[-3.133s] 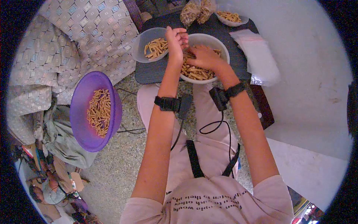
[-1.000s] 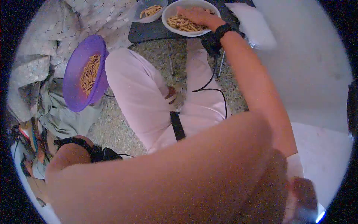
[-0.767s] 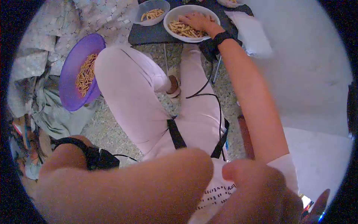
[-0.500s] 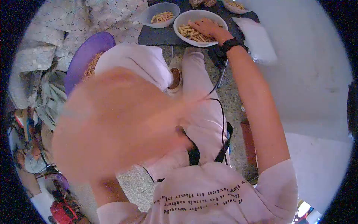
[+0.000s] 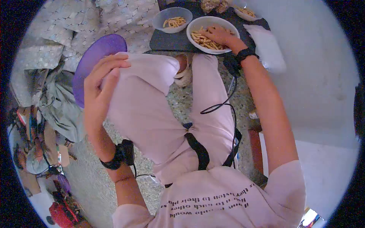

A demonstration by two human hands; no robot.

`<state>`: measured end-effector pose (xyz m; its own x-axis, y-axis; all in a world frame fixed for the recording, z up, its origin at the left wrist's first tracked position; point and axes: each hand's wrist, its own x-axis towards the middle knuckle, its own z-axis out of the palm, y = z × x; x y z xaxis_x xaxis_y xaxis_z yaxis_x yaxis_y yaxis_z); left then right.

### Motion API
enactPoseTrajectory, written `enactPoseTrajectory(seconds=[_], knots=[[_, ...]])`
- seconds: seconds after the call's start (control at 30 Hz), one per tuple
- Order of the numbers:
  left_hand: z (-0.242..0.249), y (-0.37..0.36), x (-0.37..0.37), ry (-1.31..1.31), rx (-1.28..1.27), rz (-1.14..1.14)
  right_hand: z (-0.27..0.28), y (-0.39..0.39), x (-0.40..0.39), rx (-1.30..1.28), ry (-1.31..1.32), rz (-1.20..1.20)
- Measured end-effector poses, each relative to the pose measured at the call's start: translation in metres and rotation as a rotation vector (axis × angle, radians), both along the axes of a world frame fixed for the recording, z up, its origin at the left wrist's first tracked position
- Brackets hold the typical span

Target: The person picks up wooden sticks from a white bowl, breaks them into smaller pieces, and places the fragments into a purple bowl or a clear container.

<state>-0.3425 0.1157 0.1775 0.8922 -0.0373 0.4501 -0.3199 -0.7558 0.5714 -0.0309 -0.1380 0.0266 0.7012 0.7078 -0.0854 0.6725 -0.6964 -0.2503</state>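
Note:
My right hand (image 5: 220,35) lies in a white bowl (image 5: 191,41) on a dark low table, its fingers stretched over thin yellowish stick-shaped pieces (image 5: 203,41). Some fingertips are partly lost among the pieces. My left hand (image 5: 102,81) is at my raised knee, fingers extended and thumb apart, holding nothing visible. Beside it, a purple round dish (image 5: 84,67) is partly covered by the hand and leg, so its contents are hidden. Just left of the white bowl stands a translucent bowl (image 5: 161,21) with a small heap of similar pieces (image 5: 175,22).
Another small bowl (image 5: 247,17) of pieces stands at the table's (image 5: 167,42) back right, near a brown lumpy item (image 5: 213,5). A white plastic packet (image 5: 268,49) lies at the right edge. A black cable (image 5: 234,125) hangs over my leg. Patterned sheeting (image 5: 125,19) lies at the upper left.
My left hand, blurred and close to the camera before, is now by my knee and the purple dish. My right hand remains in the white bowl. The view has shifted slightly.

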Motion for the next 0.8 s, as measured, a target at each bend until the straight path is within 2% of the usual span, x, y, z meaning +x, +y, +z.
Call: enactPoseTrajectory(seconds=[0.03, 0.13, 0.43, 0.53, 0.63, 0.77, 0.8], knots=[[-0.001, -0.003, 0.001, 0.003, -0.026, 0.016, -0.006, 0.0, 0.004, -0.032, -0.04, 0.031], [-0.004, -0.015, 0.0, -0.058, -0.031, 0.11, -0.027, 0.008, 0.021, -0.05, -0.073, -0.173], [-0.018, -0.015, 0.011, -0.121, -0.136, 0.104, -0.024, 0.003, 0.02, -0.126, -0.123, -0.075], [-0.022, -0.015, 0.015, -0.148, -0.104, 0.123, -0.024, -0.002, 0.014, 0.033, -0.035, -0.154], [-0.037, -0.023, 0.015, -0.195, -0.267, 0.266, -0.041, 0.007, 0.03, -0.003, -0.139, -0.244], [-0.053, -0.036, 0.023, -0.313, -0.053, 0.237, -0.063, 0.016, 0.044, 0.01, -0.056, -0.328], [-0.052, -0.038, 0.024, -0.313, -0.048, 0.234, -0.057, 0.012, 0.04, -0.01, -0.073, -0.278]])
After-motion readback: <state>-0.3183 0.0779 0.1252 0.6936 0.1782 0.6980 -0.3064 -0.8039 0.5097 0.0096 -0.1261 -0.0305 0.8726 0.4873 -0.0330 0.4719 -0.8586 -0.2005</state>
